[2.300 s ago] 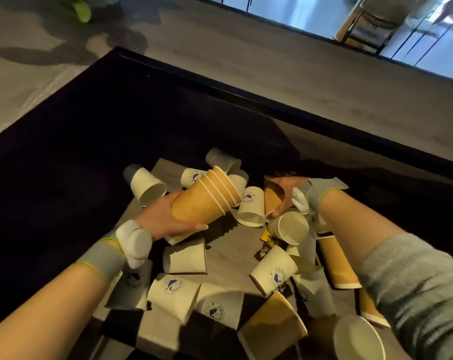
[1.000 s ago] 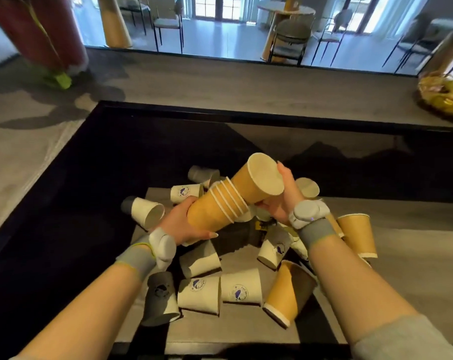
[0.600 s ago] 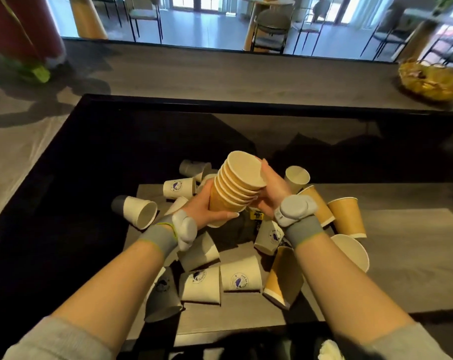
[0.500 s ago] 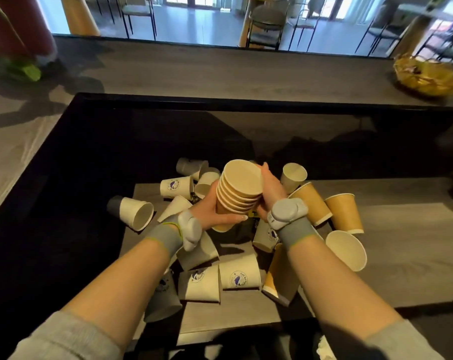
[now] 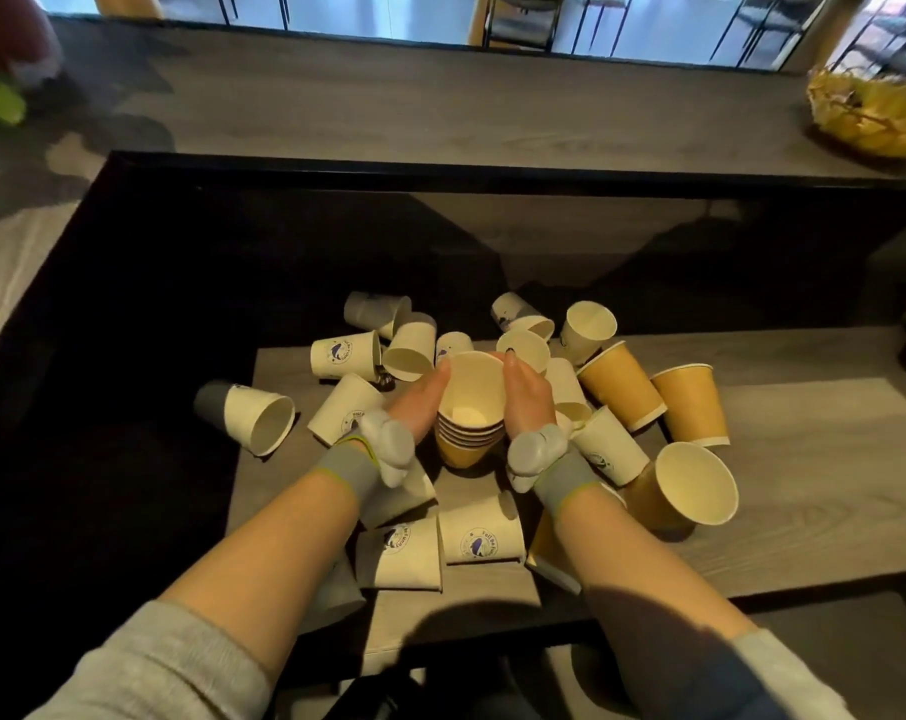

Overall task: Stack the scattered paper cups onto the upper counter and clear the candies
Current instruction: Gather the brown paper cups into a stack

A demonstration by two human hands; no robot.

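Two hands around one stack of orange cups [image 5: 466, 407], mouth up, above the lower counter [image 5: 804, 459]: left hand [image 5: 420, 402] pressed flat to its left side, right hand [image 5: 526, 397] to its right side, stack clamped between both. Many loose cups all round on their sides, white cups [image 5: 479, 537] near the wrists, orange cups [image 5: 620, 384] to the right. Upper counter [image 5: 440, 106] beyond the black wall, a yellow bowl [image 5: 869, 114] at its right end. Candies: cannot tell.
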